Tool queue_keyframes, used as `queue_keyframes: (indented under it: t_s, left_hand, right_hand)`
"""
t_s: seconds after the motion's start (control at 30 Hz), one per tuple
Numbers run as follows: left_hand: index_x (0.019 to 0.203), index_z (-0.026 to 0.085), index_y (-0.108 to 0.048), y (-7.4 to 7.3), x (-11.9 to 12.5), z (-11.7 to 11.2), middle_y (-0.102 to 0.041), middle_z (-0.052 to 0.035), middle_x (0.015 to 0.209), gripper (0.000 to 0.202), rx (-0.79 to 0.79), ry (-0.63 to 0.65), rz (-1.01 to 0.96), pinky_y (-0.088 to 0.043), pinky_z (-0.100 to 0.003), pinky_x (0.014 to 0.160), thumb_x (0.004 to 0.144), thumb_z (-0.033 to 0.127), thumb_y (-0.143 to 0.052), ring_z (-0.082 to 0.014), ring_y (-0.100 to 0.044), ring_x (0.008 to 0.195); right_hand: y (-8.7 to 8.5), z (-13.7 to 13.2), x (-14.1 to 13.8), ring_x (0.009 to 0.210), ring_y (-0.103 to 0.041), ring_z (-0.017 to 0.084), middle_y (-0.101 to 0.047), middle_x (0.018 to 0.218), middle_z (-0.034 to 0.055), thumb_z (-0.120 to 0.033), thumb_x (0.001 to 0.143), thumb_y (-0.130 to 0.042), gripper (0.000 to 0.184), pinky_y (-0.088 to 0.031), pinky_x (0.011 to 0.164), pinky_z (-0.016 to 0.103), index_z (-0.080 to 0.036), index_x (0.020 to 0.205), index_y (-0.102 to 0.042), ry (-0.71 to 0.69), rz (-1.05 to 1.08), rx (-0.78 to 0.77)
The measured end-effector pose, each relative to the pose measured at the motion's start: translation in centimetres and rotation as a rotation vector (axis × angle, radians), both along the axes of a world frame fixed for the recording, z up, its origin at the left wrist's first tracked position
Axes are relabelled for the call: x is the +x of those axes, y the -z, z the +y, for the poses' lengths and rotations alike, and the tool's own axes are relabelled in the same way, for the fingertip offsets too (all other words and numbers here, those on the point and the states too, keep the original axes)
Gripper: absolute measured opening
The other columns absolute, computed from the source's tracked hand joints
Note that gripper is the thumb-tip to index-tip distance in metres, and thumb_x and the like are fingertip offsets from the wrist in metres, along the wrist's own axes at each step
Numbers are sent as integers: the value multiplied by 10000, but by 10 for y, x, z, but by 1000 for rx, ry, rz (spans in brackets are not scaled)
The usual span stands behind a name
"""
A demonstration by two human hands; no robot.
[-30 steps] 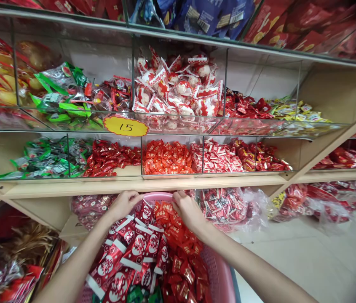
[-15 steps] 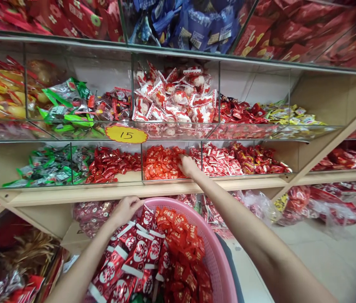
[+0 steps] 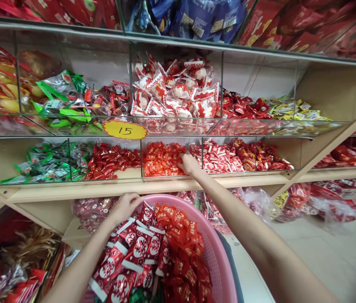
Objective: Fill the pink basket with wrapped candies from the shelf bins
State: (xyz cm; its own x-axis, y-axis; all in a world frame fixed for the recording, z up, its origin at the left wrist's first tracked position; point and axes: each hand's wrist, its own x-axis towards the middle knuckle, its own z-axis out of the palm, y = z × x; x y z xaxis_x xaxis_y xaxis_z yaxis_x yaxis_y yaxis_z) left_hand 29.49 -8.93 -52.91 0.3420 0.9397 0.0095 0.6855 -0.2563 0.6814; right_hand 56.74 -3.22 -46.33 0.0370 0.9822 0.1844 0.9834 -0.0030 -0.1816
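My left hand (image 3: 127,207) is closed over the far-left rim of a pink plastic basket (image 3: 220,248). Inside the basket, large dark-red packets with white ends (image 3: 140,248) lie on the left. Small orange-red wrapped candies (image 3: 180,229) and darker red ones (image 3: 188,275) fill the right side. My right hand (image 3: 189,163) reaches into a lower shelf bin, at the right edge of a pile of orange-red wrapped candies (image 3: 161,159). Its fingers are curled against the pile, and their tips are partly hidden, so what they grip does not show.
Clear dividers split the shelves. Red-and-white candies (image 3: 220,158) lie right of the hand, red ones (image 3: 114,160) and green-wrapped ones (image 3: 57,160) to the left. A yellow price tag (image 3: 125,128) marked 15 hangs above. Plastic bags of sweets (image 3: 294,202) sit beneath the shelf.
The view has shifted slightly, with the upper shelves sitting a little higher in the picture. My right hand stays at the orange-red candies and my left hand stays on the basket rim.
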Motion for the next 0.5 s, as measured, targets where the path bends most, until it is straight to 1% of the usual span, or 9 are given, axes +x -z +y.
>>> queue_keyframes:
  t_s: [0.13, 0.23, 0.3, 0.33, 0.37, 0.4, 0.43, 0.47, 0.5]
  left_hand:
    - [611, 178, -565, -1, -1, -1, -482, 45, 548, 409, 14, 4, 20, -350, -220, 573, 746, 548, -456, -133, -422, 557]
    - [608, 178, -557, -1, -1, 0, -459, 47, 542, 399, 15, 16, 18, -339, -218, 559, 750, 537, -453, -132, -413, 557]
    - [602, 177, -551, -1, -1, 0, -446, 50, 534, 387, 12, 20, 7, -333, -216, 550, 743, 526, -461, -128, -401, 548]
    - [597, 177, -546, -1, 0, 0, -439, 51, 530, 381, 11, 22, 5, -330, -216, 548, 740, 521, -464, -126, -396, 545]
    - [590, 178, -540, -2, 0, 0, -434, 52, 529, 378, 10, 25, 6, -328, -215, 547, 739, 518, -465, -125, -393, 544]
    - [586, 178, -535, -3, 1, 0, -432, 53, 530, 378, 7, 28, 10, -326, -215, 548, 739, 517, -465, -125, -392, 547]
    - [580, 179, -527, -4, 1, -1, -429, 53, 530, 383, 4, 29, 17, -324, -215, 547, 741, 520, -463, -125, -391, 548]
    - [575, 180, -519, -5, 2, -1, -424, 54, 531, 389, 1, 29, 25, -321, -215, 546, 744, 525, -460, -124, -389, 549]
    - [574, 180, -512, -6, 2, -2, -417, 55, 531, 395, -2, 29, 32, -319, -215, 545, 748, 530, -455, -123, -385, 549]
  right_hand:
    - [-10, -8, 1, 938, -584, 254, -536, 1119, 116, -226, 805, -523, 230, -434, 739, 321, -203, 1033, -545, -31, -2, 23]
    - [-23, -26, 1, 959, -571, 241, -568, 1097, 100, -230, 810, -529, 224, -432, 766, 324, -202, 1031, -550, -64, 103, 145]
    - [-26, -45, -2, 972, -563, 217, -588, 1081, 91, -263, 813, -543, 227, -432, 798, 319, -186, 1026, -558, -128, 321, 261]
    - [-26, -56, -4, 968, -566, 200, -603, 1061, 83, -289, 808, -553, 236, -435, 807, 312, -175, 1015, -565, -177, 474, 298]
    - [-22, -69, -7, 950, -575, 182, -617, 1045, 78, -320, 803, -560, 258, -445, 800, 299, -164, 1008, -571, -237, 647, 298]
    - [-16, -82, -11, 924, -587, 167, -627, 1034, 74, -351, 793, -568, 280, -457, 780, 287, -160, 997, -579, -283, 816, 257]
    - [-8, -95, -14, 867, -604, 154, -644, 990, 64, -380, 776, -582, 287, -469, 745, 277, -159, 958, -595, -321, 939, 167]
    - [2, -107, -16, 795, -615, 144, -660, 931, 53, -400, 764, -589, 295, -477, 704, 272, -159, 933, -607, -356, 1012, 51]
    - [13, -118, -18, 715, -614, 139, -668, 851, 38, -408, 731, -621, 304, -479, 653, 267, -156, 900, -613, -350, 1047, -41]
